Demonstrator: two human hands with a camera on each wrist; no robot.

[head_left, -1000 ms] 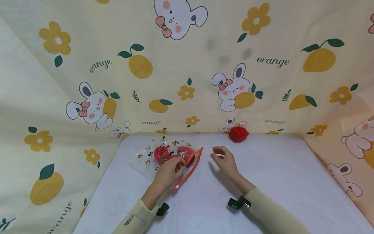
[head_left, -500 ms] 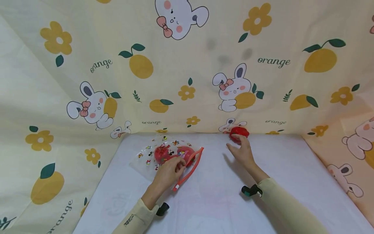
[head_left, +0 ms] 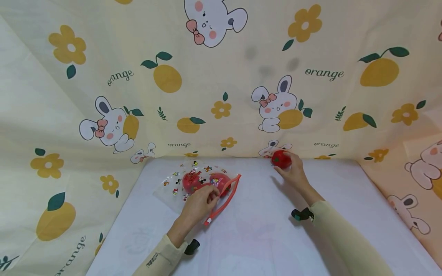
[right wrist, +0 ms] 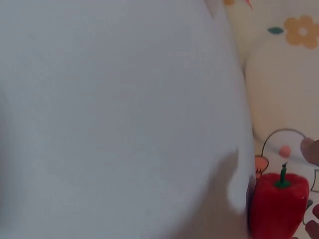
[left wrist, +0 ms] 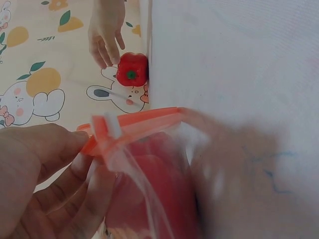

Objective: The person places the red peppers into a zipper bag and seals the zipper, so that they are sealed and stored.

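In the head view, a clear cartoon-printed zip bag [head_left: 171, 190] lies on the left of the table with rounded red things [head_left: 191, 181] inside. My left hand [head_left: 197, 205] pinches the bag's orange zip edge [left wrist: 144, 122] between thumb and fingers. A red bell pepper [head_left: 281, 159] with a green stem stands at the table's back edge. Beside it is my right hand [head_left: 296, 174], fingers reaching to its right side and thumb below it. The right wrist view has the pepper [right wrist: 279, 206] with fingertips [right wrist: 311, 149] only partly in frame, the thumb or a finger apart from it.
A white cloth covers the table [head_left: 241, 230]. Behind and at both sides hangs a cream curtain [head_left: 221, 76] printed with rabbits and oranges. A white slider [head_left: 208, 220] sits at the near end of the bag's orange zip.
My right hand has moved forward and right to the bell pepper. The pepper has turned so its green stem faces the head camera. My left hand stays on the bag.
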